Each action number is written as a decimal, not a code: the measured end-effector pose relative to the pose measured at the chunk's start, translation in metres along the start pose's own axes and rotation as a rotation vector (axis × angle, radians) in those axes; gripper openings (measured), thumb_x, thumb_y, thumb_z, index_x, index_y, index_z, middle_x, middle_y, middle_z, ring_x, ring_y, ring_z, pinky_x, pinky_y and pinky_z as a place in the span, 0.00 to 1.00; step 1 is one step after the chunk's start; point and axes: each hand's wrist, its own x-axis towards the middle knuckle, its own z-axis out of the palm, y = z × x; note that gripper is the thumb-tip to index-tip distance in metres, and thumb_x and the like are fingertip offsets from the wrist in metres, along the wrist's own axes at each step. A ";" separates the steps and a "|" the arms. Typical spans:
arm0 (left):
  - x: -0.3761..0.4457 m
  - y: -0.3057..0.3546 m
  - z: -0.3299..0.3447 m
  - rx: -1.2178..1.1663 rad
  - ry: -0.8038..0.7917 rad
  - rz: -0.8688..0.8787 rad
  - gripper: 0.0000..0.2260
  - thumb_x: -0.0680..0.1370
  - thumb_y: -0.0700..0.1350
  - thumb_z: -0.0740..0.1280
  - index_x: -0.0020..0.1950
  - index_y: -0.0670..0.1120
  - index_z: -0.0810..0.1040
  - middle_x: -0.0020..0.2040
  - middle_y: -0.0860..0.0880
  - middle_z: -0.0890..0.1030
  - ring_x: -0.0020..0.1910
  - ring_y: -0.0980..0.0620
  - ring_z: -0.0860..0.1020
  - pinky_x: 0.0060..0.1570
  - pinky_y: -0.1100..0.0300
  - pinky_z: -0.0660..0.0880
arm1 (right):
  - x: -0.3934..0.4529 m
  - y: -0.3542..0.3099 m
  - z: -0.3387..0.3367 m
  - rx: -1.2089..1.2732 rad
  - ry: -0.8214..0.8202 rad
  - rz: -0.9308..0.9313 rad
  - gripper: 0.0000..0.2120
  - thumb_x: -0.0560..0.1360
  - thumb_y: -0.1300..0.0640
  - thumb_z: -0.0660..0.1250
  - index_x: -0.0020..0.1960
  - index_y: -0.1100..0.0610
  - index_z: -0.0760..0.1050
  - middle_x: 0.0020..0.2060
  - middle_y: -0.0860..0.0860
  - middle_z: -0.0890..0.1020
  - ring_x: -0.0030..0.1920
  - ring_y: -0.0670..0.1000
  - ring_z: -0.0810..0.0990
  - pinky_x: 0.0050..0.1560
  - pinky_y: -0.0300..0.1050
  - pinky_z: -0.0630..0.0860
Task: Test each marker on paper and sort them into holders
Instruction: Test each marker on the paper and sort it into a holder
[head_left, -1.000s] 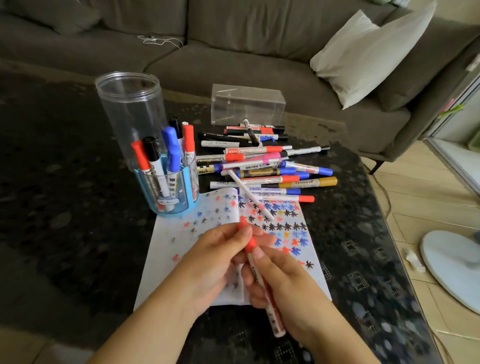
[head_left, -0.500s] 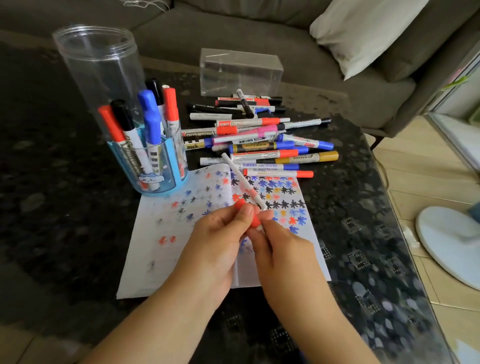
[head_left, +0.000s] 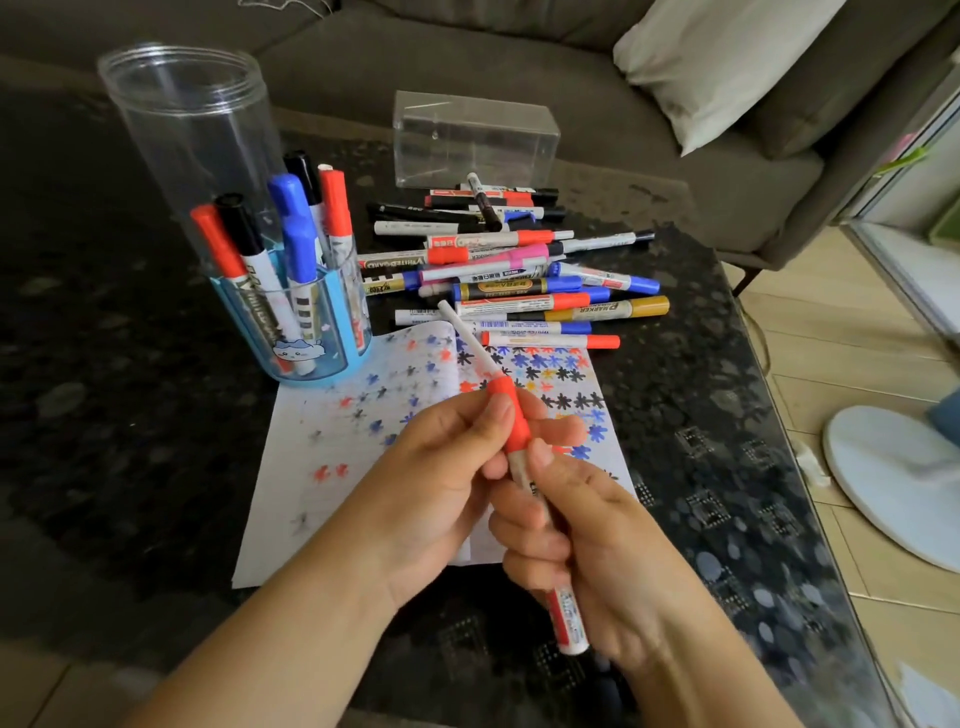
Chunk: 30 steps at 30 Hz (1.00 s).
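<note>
Both hands grip red marker (head_left: 519, 431) (cap on) above starred paper (head_left: 332, 467).

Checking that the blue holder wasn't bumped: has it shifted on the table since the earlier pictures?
No. The blue holder still sits at the paper's top left corner, just overlapping it; only the camera moved.

We hold our left hand (head_left: 447, 478) and right hand (head_left: 587, 540) close together in front of us, forearms angled inward, left thumb and fingertips pinching, right fingers curled into a fist-like grip.
</note>
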 end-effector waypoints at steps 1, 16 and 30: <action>0.001 -0.002 0.000 0.011 0.042 0.020 0.09 0.70 0.48 0.62 0.38 0.46 0.81 0.44 0.43 0.85 0.36 0.53 0.83 0.36 0.64 0.77 | 0.000 0.001 0.002 -0.165 0.077 -0.045 0.15 0.77 0.49 0.60 0.39 0.57 0.75 0.25 0.47 0.67 0.23 0.41 0.60 0.21 0.32 0.59; 0.001 0.011 -0.026 0.486 0.456 0.192 0.06 0.71 0.54 0.68 0.44 0.54 0.82 0.41 0.59 0.84 0.45 0.62 0.80 0.54 0.57 0.75 | -0.017 -0.012 0.000 -0.775 0.304 -0.132 0.12 0.77 0.59 0.62 0.57 0.44 0.73 0.40 0.49 0.85 0.31 0.45 0.78 0.36 0.37 0.77; -0.003 0.009 -0.045 1.049 0.406 0.195 0.05 0.68 0.44 0.75 0.39 0.52 0.81 0.34 0.56 0.81 0.36 0.61 0.78 0.38 0.68 0.74 | -0.003 0.021 -0.020 -0.648 0.380 -0.315 0.05 0.72 0.53 0.65 0.40 0.52 0.76 0.27 0.52 0.76 0.28 0.46 0.72 0.31 0.35 0.70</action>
